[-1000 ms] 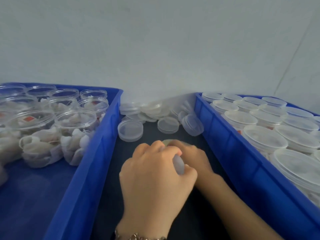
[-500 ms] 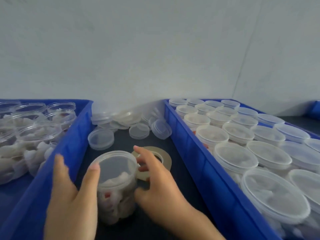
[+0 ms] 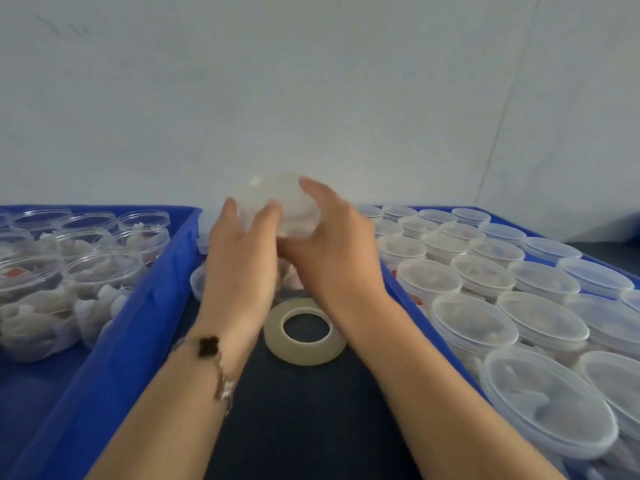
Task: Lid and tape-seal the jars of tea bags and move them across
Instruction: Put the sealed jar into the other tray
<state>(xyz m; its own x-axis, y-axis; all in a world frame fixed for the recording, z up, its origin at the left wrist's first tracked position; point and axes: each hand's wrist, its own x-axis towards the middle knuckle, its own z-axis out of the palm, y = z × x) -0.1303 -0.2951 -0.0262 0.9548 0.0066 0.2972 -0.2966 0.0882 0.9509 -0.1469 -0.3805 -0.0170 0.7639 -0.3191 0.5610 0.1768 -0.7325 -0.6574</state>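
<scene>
I hold a clear lidded jar of tea bags [image 3: 277, 209] up off the table between both hands, tilted so its lid faces me, above the dark strip of tabletop [image 3: 304, 410] between the two crates; my left hand [image 3: 242, 258] wraps the jar's left side with fingers curled up along it, and my right hand [image 3: 332, 244] clasps its right side, fingertips over the lid's edge; the jar is blurred, so I cannot tell whether tape is on it; a roll of clear tape [image 3: 304, 332] lies flat on the tabletop just near of my hands; the left blue crate [image 3: 145, 306] holds open jars of tea bags [image 3: 100, 271] without lids; the right blue crate [image 3: 408, 306] is packed with lidded jars [image 3: 478, 320] in rows; a bracelet [image 3: 214, 355] sits on my left wrist.
</scene>
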